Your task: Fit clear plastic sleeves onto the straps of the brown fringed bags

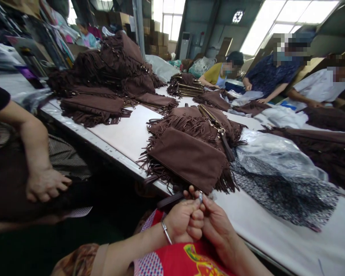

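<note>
My left hand (184, 222) and my right hand (218, 226) meet low in the head view, just off the table's near edge. Both are closed in a pinch on a small shiny metal piece (200, 197) between the fingertips. A dark brown strap (169, 200) runs from under my left fingers toward a brown fringed suede bag (189, 157) lying flat on the white table (126, 134) right in front of me. A thin metal bangle sits on my left wrist.
Piles of brown fringed bags (109, 73) cover the table's far left. Clear plastic wrap (273, 153) and patterned black-and-white fabric (290, 191) lie to the right. A person's arm (37, 153) rests at my left. Three people work at the far right end.
</note>
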`<state>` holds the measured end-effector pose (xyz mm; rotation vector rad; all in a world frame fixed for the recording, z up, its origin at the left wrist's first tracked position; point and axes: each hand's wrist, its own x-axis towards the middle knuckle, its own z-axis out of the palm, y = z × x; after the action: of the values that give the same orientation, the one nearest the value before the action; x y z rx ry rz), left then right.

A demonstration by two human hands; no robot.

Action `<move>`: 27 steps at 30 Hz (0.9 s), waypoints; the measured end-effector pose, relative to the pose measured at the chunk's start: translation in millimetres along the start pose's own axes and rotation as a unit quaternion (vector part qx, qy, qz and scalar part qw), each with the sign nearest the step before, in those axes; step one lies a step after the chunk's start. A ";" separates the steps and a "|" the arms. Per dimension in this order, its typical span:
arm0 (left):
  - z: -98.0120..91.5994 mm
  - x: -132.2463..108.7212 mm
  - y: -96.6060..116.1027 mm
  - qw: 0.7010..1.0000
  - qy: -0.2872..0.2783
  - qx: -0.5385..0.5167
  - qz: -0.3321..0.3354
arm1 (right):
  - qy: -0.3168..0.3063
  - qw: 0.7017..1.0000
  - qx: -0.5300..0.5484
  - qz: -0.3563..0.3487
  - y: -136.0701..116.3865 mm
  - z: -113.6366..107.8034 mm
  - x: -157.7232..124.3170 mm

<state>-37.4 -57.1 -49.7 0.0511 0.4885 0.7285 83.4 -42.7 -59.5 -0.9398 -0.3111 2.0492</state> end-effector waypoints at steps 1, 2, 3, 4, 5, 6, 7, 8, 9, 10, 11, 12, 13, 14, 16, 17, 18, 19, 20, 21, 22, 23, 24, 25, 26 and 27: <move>-0.1 -0.9 1.4 1.000 -0.014 -0.022 -0.015 | -0.016 1.000 0.007 0.002 -0.2 -0.3 0.6; -0.4 -1.3 2.3 0.999 -0.024 -0.035 -0.027 | -0.030 0.999 0.011 0.000 -0.6 -0.2 1.1; -0.8 -1.3 2.7 0.998 -0.031 -0.039 -0.036 | -0.042 0.999 0.015 -0.005 -1.2 0.2 1.2; -1.2 -1.0 2.6 0.998 -0.033 -0.032 -0.039 | -0.051 0.999 0.016 -0.010 -2.1 0.9 0.6; -1.7 -0.5 2.5 0.999 -0.029 -0.014 -0.036 | -0.059 0.998 0.014 -0.008 -3.5 1.8 -0.9; -2.1 0.1 2.6 0.999 -0.016 0.023 -0.026 | -0.069 0.998 0.006 0.004 -5.3 2.7 -3.6; -2.3 0.4 3.2 0.997 0.008 0.079 -0.009 | -0.081 0.997 -0.006 0.018 -7.7 3.2 -7.7; -2.2 0.3 4.6 0.987 0.040 0.153 0.010 | -0.094 0.995 -0.022 0.032 -10.6 3.0 -13.2; -1.9 -0.3 7.2 0.969 0.077 0.233 0.032 | -0.102 0.993 -0.044 0.044 -14.0 1.7 -20.1; -1.1 -1.4 10.8 0.944 0.113 0.303 0.059 | -0.100 0.992 -0.068 0.049 -17.9 -1.1 -28.0; 0.0 -2.6 15.4 0.922 0.144 0.347 0.092 | -0.086 0.991 -0.090 0.044 -22.1 -5.5 -36.6; 1.7 -3.6 20.6 0.911 0.164 0.359 0.124 | -0.063 0.992 -0.108 0.033 -26.4 -11.5 -45.5; 3.8 -4.0 26.0 0.912 0.171 0.341 0.152 | -0.036 0.992 -0.120 0.022 -30.7 -18.7 -54.1; 6.5 -3.4 31.0 0.921 0.169 0.302 0.176 | -0.010 0.992 -0.128 0.014 -35.0 -27.0 -62.1; 13.8 1.8 39.1 0.944 0.173 0.202 0.194 | 0.026 0.991 -0.132 -0.002 -43.3 -44.9 -74.9; 18.9 6.3 42.0 0.953 0.183 0.153 0.190 | 0.039 0.990 -0.134 -0.015 -47.4 -53.9 -79.4; 25.3 11.7 44.4 0.956 0.197 0.108 0.189 | 0.055 0.988 -0.138 -0.033 -51.6 -62.9 -82.8; 33.2 17.2 46.6 0.956 0.211 0.070 0.192 | 0.074 0.985 -0.146 -0.054 -56.1 -71.8 -85.2; 42.7 22.0 48.8 0.955 0.219 0.045 0.197 | 0.095 0.979 -0.162 -0.081 -60.9 -81.2 -86.7; 53.8 25.2 51.1 0.953 0.217 0.035 0.207 | 0.119 0.969 -0.188 -0.110 -66.0 -91.2 -87.7; 66.2 26.0 53.3 0.951 0.207 0.041 0.226 | 0.143 0.954 -0.227 -0.137 -71.5 -102.2 -88.3; 79.4 24.1 55.2 0.946 0.194 0.061 0.252 | 0.170 0.932 -0.276 -0.160 -77.2 -114.3 -88.7; 92.5 19.1 56.3 0.939 0.181 0.089 0.278 | 0.199 0.904 -0.331 -0.182 -82.8 -127.3 -89.0; 104.8 11.2 56.4 0.928 0.167 0.120 0.310 | 0.227 0.869 -0.389 -0.206 -88.0 -140.7 -88.9; 115.2 1.0 55.1 0.918 0.158 0.152 0.331 | 0.255 0.829 -0.441 -0.231 -92.4 -153.9 -88.5; 123.1 -10.5 52.7 0.910 0.158 0.184 0.336 | 0.271 0.787 -0.487 -0.264 -95.7 -166.1 -87.6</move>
<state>-22.4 -9.4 75.0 0.4803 0.9366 1.3243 291.4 -70.4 -79.7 -1.7434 -1.2195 0.9387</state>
